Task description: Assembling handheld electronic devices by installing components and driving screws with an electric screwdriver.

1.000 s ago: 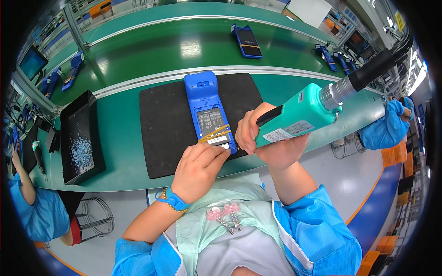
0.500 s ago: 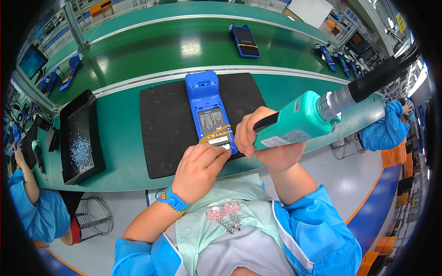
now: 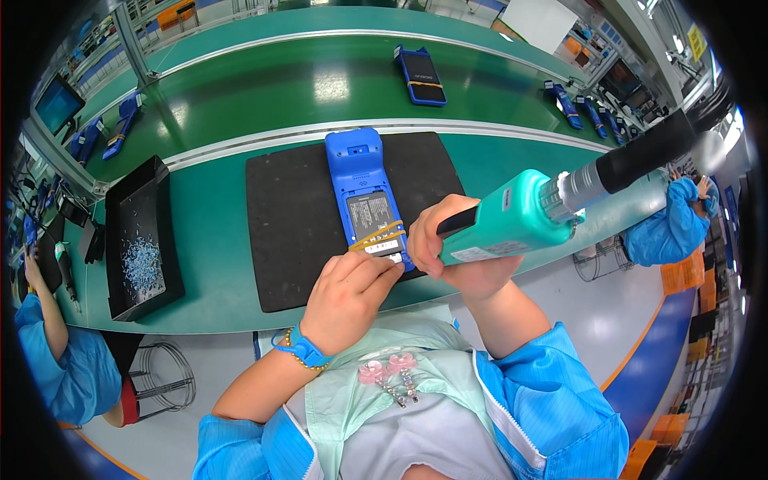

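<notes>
A blue handheld terminal [image 3: 356, 172] lies back side up on a black mat [image 3: 288, 216]. Its battery bay is uncovered, with a black battery [image 3: 370, 214] inside and a yellow rubber band [image 3: 376, 235] around the lower part. My left hand [image 3: 346, 294] has its fingers bent together against the terminal's near end, gripping it there. In my right hand [image 3: 472, 260] is a teal electric screwdriver [image 3: 512, 220], its metal collar and thick black cable pointing to the upper right. The screwdriver's tip is hidden under the body and my fingers.
Left of the mat sits a black tray [image 3: 120, 264] of small bluish screws [image 3: 142, 268]. Beyond the metal rail, another blue terminal [image 3: 421, 76] lies on the green belt, with more at both sides. A co-worker's arm [image 3: 48, 312] is at far left, another person [image 3: 672, 216] at right.
The screwdriver's rear end has dipped slightly toward me. On the belt, the far terminal has shifted a little left. My left hand stays at the terminal's near end.
</notes>
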`<state>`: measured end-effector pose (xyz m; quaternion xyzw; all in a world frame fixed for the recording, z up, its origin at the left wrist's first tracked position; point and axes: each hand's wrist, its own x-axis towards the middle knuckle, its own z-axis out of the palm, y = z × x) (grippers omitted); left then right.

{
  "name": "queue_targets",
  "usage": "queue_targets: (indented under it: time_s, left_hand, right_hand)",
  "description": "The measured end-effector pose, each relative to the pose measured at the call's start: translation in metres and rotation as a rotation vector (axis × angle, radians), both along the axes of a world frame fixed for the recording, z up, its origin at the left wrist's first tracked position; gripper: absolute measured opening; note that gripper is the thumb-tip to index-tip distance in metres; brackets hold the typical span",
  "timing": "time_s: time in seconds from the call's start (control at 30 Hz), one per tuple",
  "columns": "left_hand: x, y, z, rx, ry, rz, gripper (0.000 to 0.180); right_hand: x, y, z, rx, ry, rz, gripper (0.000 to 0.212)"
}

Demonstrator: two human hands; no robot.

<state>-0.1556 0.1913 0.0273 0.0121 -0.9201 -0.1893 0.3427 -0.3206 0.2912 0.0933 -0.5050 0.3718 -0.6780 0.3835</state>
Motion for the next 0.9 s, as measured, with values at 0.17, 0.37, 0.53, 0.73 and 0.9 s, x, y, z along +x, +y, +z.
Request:
queue_targets:
  time_s: [0.17,0.37,0.53,0.73,0.9]
  left_hand:
    - [0.001,-0.001,-0.002,-0.001,0.003,0.002,0.032]
    - [-0.002,0.004,0.003,0.041,0.032,0.032,0.030]
    - [-0.008,0.010,0.011,0.035,0.001,0.101,0.029]
    - [-0.014,0.019,0.007,-0.151,-0.004,0.084,0.029]
    - [-0.011,0.028,0.014,-0.380,-0.084,0.088,0.026]
  right_hand:
    - [0.005,0.000,0.016,-0.048,-0.132,-0.056,0.088]
    - [0.004,0.011,0.026,-0.085,-0.164,-0.136,0.091]
    - [-0.007,0.018,0.033,-0.100,-0.138,-0.161,0.093]
    - [-0.025,0.015,0.041,-0.183,-0.196,-0.151,0.093]
    - [-0.033,0.016,0.043,-0.250,-0.231,-0.121,0.096]
